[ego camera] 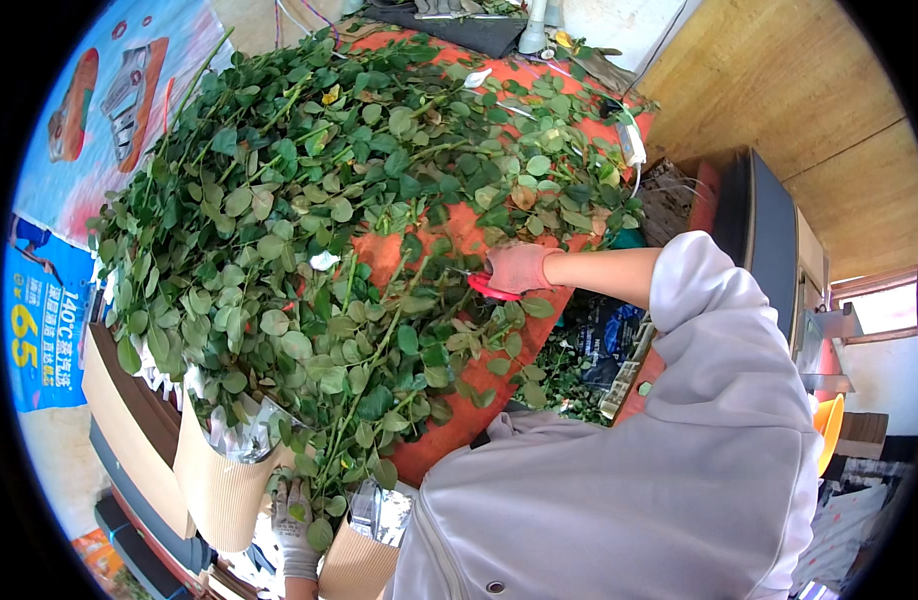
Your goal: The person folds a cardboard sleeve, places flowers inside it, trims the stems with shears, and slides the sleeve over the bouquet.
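Note:
My right hand (516, 268), in a pinkish work glove, is closed around red-handled scissors (490, 288). Their blades reach left into leafy stems and are partly hidden by leaves. My left hand (290, 517), in a grey-white glove, is low at the left, against the ends of leafy green stems (369, 367) that look like rose stems. Leaves cover some of its fingers, so its grip cannot be made out. On either side of it are corrugated cardboard wraps (223, 495) with clear plastic film (241, 431) at the top.
A large heap of leafy stems (279, 172) spreads over the orange-red tabletop (466, 225). A white power strip (631, 142) with cords lies at the far right. Large boards (774, 210) stand right of the table. More cut leaves (564, 375) lie below its right edge.

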The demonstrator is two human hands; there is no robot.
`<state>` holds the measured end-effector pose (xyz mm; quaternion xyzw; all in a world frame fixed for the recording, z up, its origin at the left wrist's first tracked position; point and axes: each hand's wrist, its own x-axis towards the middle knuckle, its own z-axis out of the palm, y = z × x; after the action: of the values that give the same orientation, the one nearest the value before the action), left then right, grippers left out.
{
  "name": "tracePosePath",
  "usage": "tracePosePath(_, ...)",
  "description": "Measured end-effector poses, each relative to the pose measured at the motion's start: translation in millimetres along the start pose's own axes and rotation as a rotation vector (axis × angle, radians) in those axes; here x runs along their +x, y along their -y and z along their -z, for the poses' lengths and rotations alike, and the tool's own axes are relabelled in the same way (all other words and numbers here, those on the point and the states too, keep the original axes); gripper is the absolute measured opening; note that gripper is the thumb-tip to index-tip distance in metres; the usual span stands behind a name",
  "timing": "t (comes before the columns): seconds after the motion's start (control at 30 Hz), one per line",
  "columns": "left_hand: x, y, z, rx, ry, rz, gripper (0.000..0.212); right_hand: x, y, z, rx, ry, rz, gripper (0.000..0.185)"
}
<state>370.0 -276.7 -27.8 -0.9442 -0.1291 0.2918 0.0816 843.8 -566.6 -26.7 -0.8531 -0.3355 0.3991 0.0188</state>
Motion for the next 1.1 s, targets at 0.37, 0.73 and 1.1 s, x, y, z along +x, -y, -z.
tracePosePath(0.37, 2.0, 18.8, -55.4, -0.142, -0.055, 0.083, 0.057, -40.7, -89.0, 38.3, 0.491, -0.350, -0.275, 0.041)
tracePosePath(0.73, 0.7, -1.2, 19.9, -0.213, -0.067, -0.073, 0.067, -66.1, -125.5, -55.5, 1.063, -0.303, -0.205, 0.026)
tracePosePath(1.1, 1.3, -0.8, 11.3, -0.279, -0.013, 0.030, 0.070, -83.3, -69.0, -65.7, 1.493, 0.677, 0.190, 0.057)
